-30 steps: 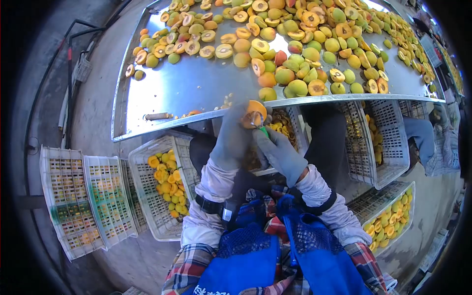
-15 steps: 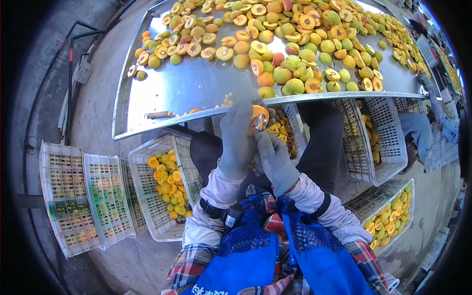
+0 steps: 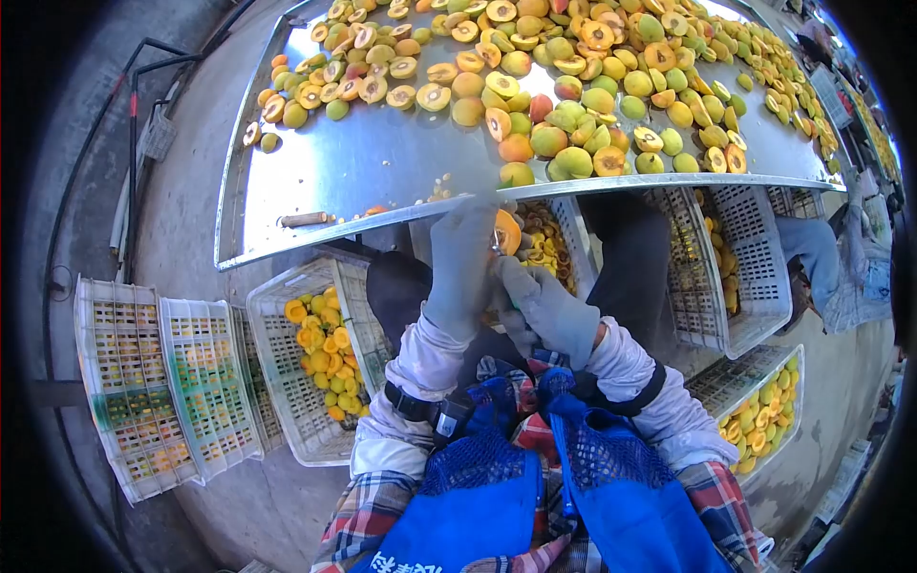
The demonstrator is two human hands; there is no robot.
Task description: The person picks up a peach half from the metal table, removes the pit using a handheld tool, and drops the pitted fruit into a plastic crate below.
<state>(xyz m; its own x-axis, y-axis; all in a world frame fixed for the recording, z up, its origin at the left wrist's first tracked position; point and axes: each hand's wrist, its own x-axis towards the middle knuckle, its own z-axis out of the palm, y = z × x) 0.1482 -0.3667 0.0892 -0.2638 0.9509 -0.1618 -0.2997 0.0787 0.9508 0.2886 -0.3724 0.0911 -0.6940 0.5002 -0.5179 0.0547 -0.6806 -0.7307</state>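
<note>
Nearest, your blue garment (image 3: 473, 516) fills the bottom of the view, its white lettering (image 3: 409, 563) cut off by the lower edge. Beyond it, your two gloved hands meet just before the table's near rim. Your left hand (image 3: 458, 272), slightly blurred, is closed around an orange fruit half (image 3: 509, 232); its fingertips are hard to make out. Your right hand (image 3: 554, 307) has its fingers curled tight on a small tool (image 3: 496, 250); only a glint of metal shows at the fruit's cut face, and the handle is hidden in your grip.

Below the hands, your dark trousers (image 3: 626, 258) partly cover a crate (image 3: 576, 244) of cut fruit. To your left stands another crate (image 3: 277, 382) of yellow halves, with slatted crates (image 3: 124, 382) beside it, their contents seen only through the gaps. To your right are two more crates, one (image 3: 759, 277) beside your leg and one (image 3: 798, 406) lower down.

Ahead, the metal table (image 3: 334, 186) holds a short brown stick (image 3: 304, 220) near its rim and, farther off, a spread of fruit (image 3: 573, 86) cut off by the top edge. At far right, a person's leg (image 3: 807, 250) shows, the rest too distorted to read.
</note>
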